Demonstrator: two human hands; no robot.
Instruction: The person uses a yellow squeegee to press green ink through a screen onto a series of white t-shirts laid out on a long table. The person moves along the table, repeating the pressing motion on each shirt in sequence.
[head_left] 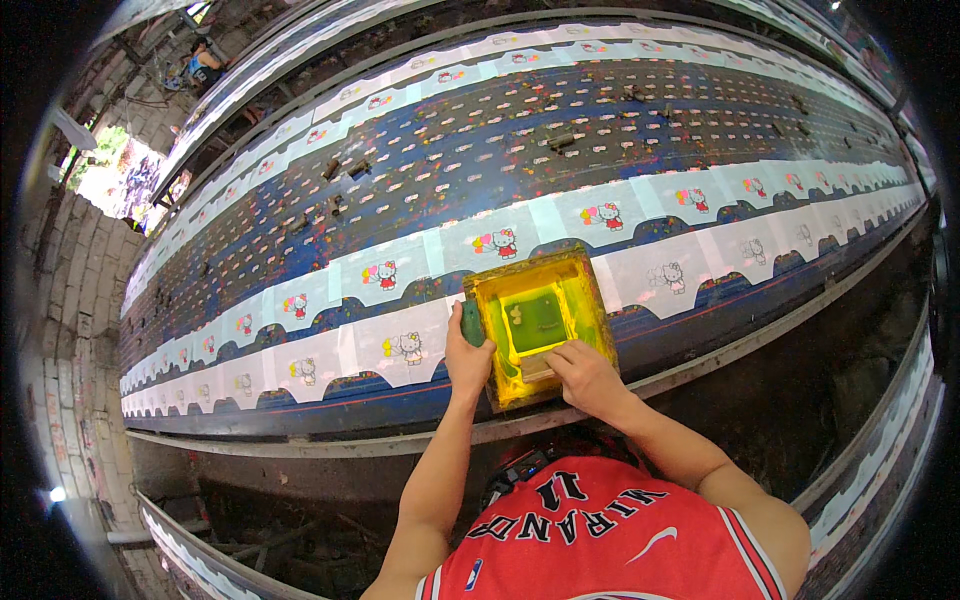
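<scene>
On the near edge of the long printing worktop (300, 400), a yellow-inked screen frame (537, 322) lies flat over a white fabric panel, between printed cartoon-cat panels (400, 345). His left hand (467, 358) closes around the frame's left side (thumb beside a green handle), while the right hand (585, 378) presses its near edge, fingers curled. If either grip slips, the frame could shift and smear wet yellow ink, misaligning the print.

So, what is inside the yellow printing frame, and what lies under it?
Inside the yellow frame: yellow ink, a greenish mesh, the right hand on a squeegee. The white panel beneath is covered.
</scene>
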